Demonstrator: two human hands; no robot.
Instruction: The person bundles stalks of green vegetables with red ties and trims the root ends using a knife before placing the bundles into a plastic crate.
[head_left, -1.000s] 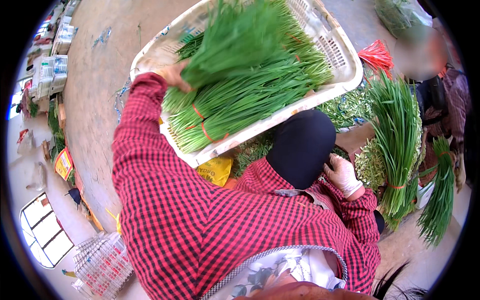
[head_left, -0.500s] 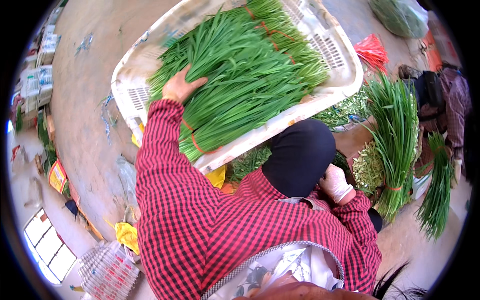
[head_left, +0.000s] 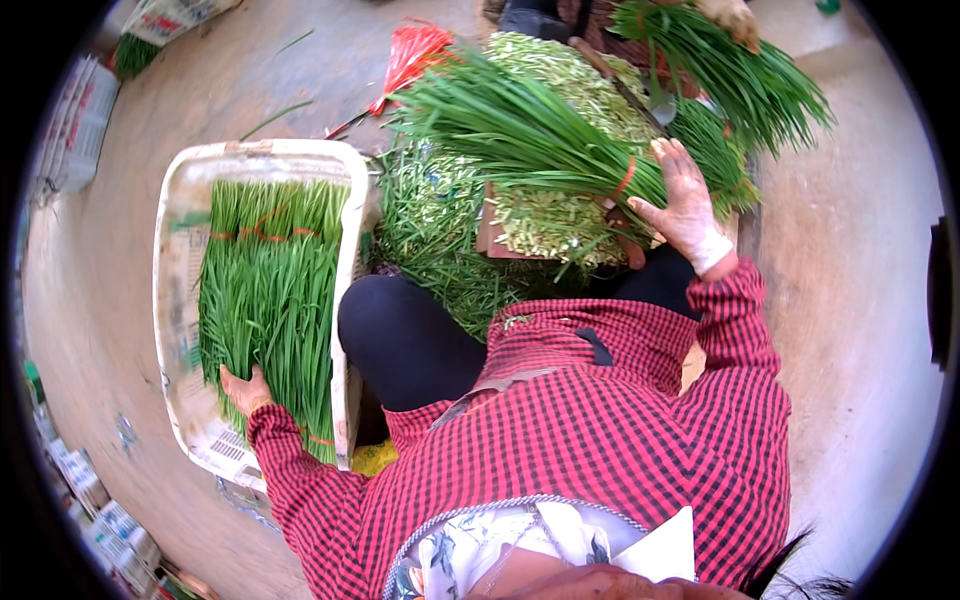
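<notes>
Left hand (head_left: 246,390) loosely open against ribbon-thin leaves (head_left: 275,300), right hand (head_left: 686,210) (thin-gloved) spread against a tapering, orange-banded sheaf (head_left: 530,130)

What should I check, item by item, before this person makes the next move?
1. Gloved right hand touching the tied bunch of chive-like greens: ok.
2. Firm grip on that bunch: cannot tell.
3. Orange band around that bunch: ok, in place.
4. Left hand touching the greens in the white crate: ok.
5. Space under the bunch free of pale trimmings: not ok, they lie there.
6. Co-worker's hand apart from the right hand: ok.
</notes>
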